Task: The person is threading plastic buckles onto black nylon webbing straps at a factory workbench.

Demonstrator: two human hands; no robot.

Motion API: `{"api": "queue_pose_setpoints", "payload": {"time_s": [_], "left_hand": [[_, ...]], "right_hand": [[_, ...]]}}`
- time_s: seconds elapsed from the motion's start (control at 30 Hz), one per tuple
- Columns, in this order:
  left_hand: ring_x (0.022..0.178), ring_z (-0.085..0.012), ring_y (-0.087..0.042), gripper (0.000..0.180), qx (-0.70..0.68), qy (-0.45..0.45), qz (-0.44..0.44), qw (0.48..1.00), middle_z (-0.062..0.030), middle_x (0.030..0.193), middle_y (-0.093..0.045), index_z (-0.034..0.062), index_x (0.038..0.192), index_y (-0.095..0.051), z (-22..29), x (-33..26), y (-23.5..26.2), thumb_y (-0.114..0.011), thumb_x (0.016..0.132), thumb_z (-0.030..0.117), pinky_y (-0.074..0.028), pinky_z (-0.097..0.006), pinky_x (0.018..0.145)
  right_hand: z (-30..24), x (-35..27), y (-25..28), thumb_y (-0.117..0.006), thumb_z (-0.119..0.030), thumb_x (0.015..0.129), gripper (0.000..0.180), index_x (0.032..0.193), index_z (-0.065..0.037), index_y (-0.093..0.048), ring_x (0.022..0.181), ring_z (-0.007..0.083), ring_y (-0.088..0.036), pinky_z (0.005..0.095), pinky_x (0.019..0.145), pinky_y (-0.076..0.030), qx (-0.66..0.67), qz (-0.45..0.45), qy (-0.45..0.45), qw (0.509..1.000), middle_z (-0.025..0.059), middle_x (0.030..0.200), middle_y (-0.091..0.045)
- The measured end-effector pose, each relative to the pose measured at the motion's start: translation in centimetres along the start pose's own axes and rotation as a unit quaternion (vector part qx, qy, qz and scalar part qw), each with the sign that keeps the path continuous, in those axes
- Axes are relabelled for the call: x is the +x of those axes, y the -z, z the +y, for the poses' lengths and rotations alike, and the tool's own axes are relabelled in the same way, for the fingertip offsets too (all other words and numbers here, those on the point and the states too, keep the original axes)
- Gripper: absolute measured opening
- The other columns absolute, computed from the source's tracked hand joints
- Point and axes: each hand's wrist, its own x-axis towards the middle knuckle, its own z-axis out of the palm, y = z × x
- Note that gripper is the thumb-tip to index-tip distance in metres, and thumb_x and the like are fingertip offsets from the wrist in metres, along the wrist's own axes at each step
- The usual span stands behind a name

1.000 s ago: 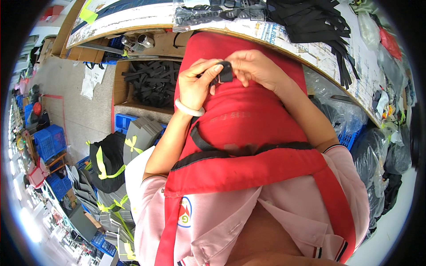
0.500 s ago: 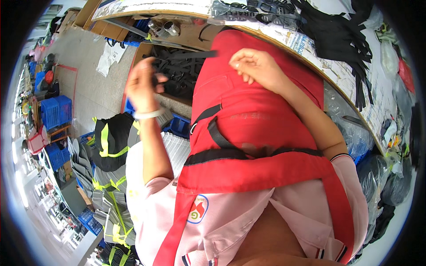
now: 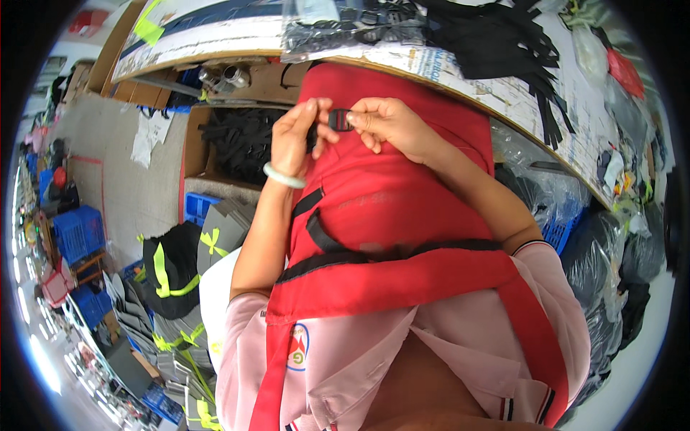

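Note:
A small black plastic buckle (image 3: pixel 340 120) is held up over my lap, pinched between the thumb and fingers of my right hand (image 3: pixel 392 128). Close on its left side is my left hand (image 3: pixel 291 140), fingers bent, with a dark piece of strap (image 3: pixel 312 135) showing between them. Most of that strap is hidden by the fingers. Beneath both hands lies my red apron (image 3: pixel 402 172). An open cardboard box (image 3: pixel 194 147) stands beyond my left hand, heaped with black straps (image 3: pixel 241 144).
Across the front runs a white worktable (image 3: pixel 215 39) with a wooden edge. On it lie a clear bag of black buckles (image 3: pixel 352 29) and a pile of cut black straps (image 3: pixel 496 43). Grey bundles with yellow ties (image 3: pixel 180 316) are at my left, plastic-wrapped bags (image 3: pixel 596 266) at my right.
My left hand has moved right, in from above the box to beside my right hand. The long strap end that stretched across is out of sight, and the buckle now shows between the hands.

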Motion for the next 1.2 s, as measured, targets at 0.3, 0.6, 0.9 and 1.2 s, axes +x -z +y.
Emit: {"api": "queue_pose_setpoints", "payload": {"time_s": [0.3, 0.6, 0.9, 1.2], "left_hand": [[0.046, -0.0111, -0.05, 0.028, -0.108, 0.224, -0.261, 0.933, -0.0063, 0.067, -0.057, 0.0004, 0.089, -0.06, -1.4, 0.0, 0.1, -0.058, 0.093, 0.028, -0.031, -0.019, 0.034], [0.05, -0.0113, -0.053, 0.026, -0.032, 0.197, -0.122, 0.972, -0.004, 0.065, -0.057, 0.0021, 0.094, -0.062, -2.4, 2.3, -2.6, -0.057, 0.094, 0.027, -0.036, -0.021, 0.039], [0.051, -0.0091, -0.05, 0.023, 0.026, 0.174, -0.145, 0.974, -0.003, 0.066, -0.057, 0.002, 0.099, -0.065, -2.8, 4.2, -5.1, -0.058, 0.093, 0.023, -0.036, -0.02, 0.041], [0.045, -0.0067, -0.046, 0.016, 0.067, 0.036, -0.074, 0.994, -0.0042, 0.067, -0.061, -0.0028, 0.096, -0.067, -0.8, 4.2, -6.5, -0.059, 0.092, 0.011, -0.034, -0.02, 0.041]], "right_hand": [[0.5, -1.7, 1.7, -0.061, -0.02, 0.087, 0.019, 0.102, -0.009, -0.063, 0.086, 0.0291, -0.064, 0.0353, 0.072, -0.052, -0.313, 0.048, 0.279, 0.907, 0.0103, 0.095, -0.064], [-3.4, -5.0, 17.4, -0.059, -0.003, 0.082, 0.021, 0.101, -0.01, -0.066, 0.095, 0.0251, -0.057, 0.0357, 0.085, -0.046, -0.643, 0.368, 0.19, 0.644, 0.0063, 0.098, -0.063], [-3.7, -2.7, 23.9, -0.063, -0.011, 0.082, 0.019, 0.101, -0.01, -0.068, 0.102, 0.0222, -0.056, 0.034, 0.092, -0.042, -0.724, 0.268, 0.203, 0.602, 0.003, 0.103, -0.064], [-12.3, -5.6, 6.8, -0.065, -0.01, 0.084, 0.014, 0.097, -0.007, -0.068, 0.078, 0.021, -0.063, 0.0279, 0.071, -0.048, -0.54, 0.248, 0.3, 0.747, 0.0066, 0.089, -0.067]]}}
